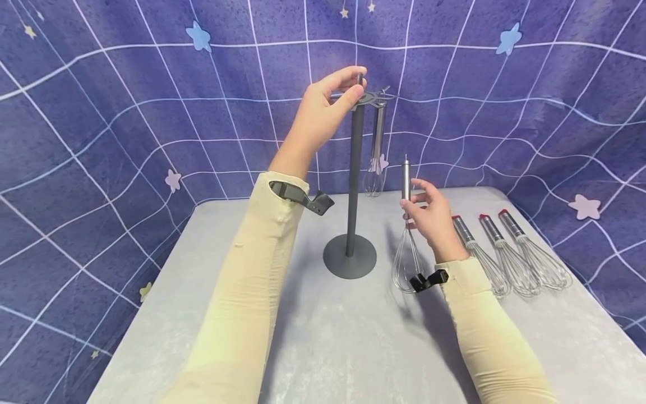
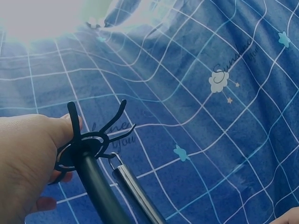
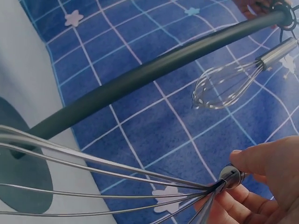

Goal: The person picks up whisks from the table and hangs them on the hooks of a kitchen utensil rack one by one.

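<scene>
A dark grey stand [image 1: 355, 168] rises from a round base, with a ring of hooks [image 2: 103, 137] at its top. My left hand [image 1: 327, 104] is up there, thumb and fingers pinching one upright hook. One whisk [image 1: 378, 132] hangs from a hook on the far right side, handle up, wires down. To the right of the pole, my right hand [image 1: 429, 213] holds another whisk [image 1: 406, 177] low on its steel handle, between thumb and fingers. This whisk is upright, its wire loops [image 3: 117, 170] pointing down near the table, apart from the stand.
Three whisks with red handle ends lie side by side at the right of the grey table [image 1: 333, 348]: a near one [image 1: 479, 252], a middle one [image 1: 507, 252] and an outer one [image 1: 537, 252]. Behind hangs a blue checked cloth [image 1: 242, 129] with stars.
</scene>
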`<state>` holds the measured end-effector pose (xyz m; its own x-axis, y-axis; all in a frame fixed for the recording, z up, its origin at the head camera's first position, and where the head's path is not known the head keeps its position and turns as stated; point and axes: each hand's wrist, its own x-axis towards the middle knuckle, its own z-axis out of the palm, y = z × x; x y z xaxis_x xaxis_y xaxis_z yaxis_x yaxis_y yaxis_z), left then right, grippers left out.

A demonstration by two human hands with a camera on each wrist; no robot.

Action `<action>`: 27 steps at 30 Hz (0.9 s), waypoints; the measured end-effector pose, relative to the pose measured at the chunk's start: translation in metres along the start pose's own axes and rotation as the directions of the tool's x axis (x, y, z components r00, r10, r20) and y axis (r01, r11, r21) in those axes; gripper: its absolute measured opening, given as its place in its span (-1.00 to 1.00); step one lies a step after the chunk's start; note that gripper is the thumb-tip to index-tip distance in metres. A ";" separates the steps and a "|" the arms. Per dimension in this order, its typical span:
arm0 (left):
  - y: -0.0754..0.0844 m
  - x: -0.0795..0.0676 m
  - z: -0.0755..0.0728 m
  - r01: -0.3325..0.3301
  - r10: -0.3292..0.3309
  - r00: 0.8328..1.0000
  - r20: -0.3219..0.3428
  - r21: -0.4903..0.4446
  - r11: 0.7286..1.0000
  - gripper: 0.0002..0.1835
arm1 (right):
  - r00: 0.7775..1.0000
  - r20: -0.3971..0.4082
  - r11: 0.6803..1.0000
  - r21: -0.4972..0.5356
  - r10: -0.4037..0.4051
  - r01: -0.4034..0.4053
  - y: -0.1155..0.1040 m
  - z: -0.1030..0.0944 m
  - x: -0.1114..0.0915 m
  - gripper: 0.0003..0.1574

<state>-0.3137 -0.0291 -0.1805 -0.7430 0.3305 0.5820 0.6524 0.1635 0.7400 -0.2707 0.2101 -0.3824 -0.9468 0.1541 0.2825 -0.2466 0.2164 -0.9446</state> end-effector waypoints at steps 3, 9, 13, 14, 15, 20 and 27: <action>0.000 0.000 0.000 0.007 -0.007 1.000 -0.004 0.007 1.000 -0.61 | 1.000 -0.008 1.000 0.007 -0.016 0.016 -0.003 0.001 -0.001 -0.22; 0.000 0.000 0.002 -0.001 0.001 1.000 -0.015 0.018 1.000 -0.61 | 0.999 -0.024 0.999 0.011 -0.030 0.031 -0.008 0.002 -0.003 -0.24; -0.001 0.000 0.003 -0.007 0.007 1.000 -0.016 0.032 0.999 -0.62 | 0.998 -0.046 0.999 0.001 -0.052 0.052 -0.009 0.001 -0.004 -0.27; -0.002 0.001 0.003 -0.007 0.007 1.000 -0.015 0.039 0.999 -0.62 | 0.997 -0.051 0.998 -0.001 -0.058 0.058 -0.009 0.000 -0.005 -0.27; -0.002 0.001 0.003 -0.005 0.006 1.000 -0.014 0.047 0.999 -0.62 | 0.996 -0.056 0.998 -0.003 -0.064 0.064 -0.009 0.000 -0.005 -0.27; -0.004 0.001 0.005 -0.014 0.015 1.000 -0.013 0.078 0.997 -0.62 | 0.994 -0.063 0.996 0.008 -0.088 0.088 -0.010 -0.003 -0.008 -0.27; -0.001 0.000 0.003 -0.017 0.019 1.000 -0.020 0.093 0.996 -0.62 | 0.988 -0.073 0.990 0.032 -0.136 0.139 -0.016 -0.002 -0.008 -0.27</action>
<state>-0.3135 -0.0262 -0.1828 -0.7335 0.3147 0.6025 0.6759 0.2438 0.6955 -0.2591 0.2074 -0.3695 -0.8868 0.1930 0.4200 -0.3823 0.2043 -0.9012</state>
